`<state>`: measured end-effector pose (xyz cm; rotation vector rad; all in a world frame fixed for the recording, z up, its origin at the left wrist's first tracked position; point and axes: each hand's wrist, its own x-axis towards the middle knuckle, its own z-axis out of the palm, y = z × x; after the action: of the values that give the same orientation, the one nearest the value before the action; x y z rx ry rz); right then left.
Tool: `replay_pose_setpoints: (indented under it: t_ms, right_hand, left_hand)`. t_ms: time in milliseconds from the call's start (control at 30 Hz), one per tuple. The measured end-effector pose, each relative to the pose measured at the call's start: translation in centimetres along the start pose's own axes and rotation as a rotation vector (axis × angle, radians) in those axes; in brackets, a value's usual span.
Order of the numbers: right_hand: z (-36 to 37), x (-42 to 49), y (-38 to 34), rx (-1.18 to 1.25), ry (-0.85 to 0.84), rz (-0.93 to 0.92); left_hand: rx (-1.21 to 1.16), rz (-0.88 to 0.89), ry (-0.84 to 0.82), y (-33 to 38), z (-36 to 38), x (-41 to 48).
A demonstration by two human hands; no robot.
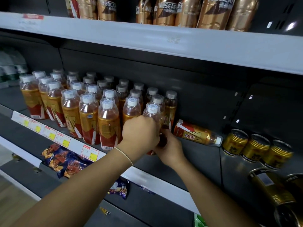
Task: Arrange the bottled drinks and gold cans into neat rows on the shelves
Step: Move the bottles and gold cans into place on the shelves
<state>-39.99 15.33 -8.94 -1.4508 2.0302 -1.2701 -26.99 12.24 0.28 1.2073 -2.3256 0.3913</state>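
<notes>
Clear plastic amber-drink bottle, white cap: left hand and right hand are clamping grips round it, likely squaring the dark shelf's front-edge row.

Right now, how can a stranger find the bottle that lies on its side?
Look at the middle shelf, the dark one with rows of standing bottles on the left and gold cans on the right. In the gap between them lies one bottle. It alone is on its side, white cap toward the cans, while all its neighbours stand upright.
</notes>
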Motion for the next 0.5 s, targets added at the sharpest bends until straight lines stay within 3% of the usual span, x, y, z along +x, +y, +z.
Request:
replay_pose_setpoints:
  t_ms: [133, 300, 500]
  right_hand:
    - [-3.0, -0.1, 1.4, 0.025, -0.131, 0.016]
    - [-7.8, -0.6, 4.2, -0.099, 0.197, 0.024]
    - [-10.2, -1.9, 7.3, -0.206, 0.492, 0.046]
  left_hand:
    - [-0.133, 0.158, -0.058, 2.6, -1.1, 0.7]
    - [-0.329, 0.276, -0.194, 6.0, 1.2, 2.3]
    - [-0.241, 0.444, -0.375, 10.7, 7.0, 5.4]
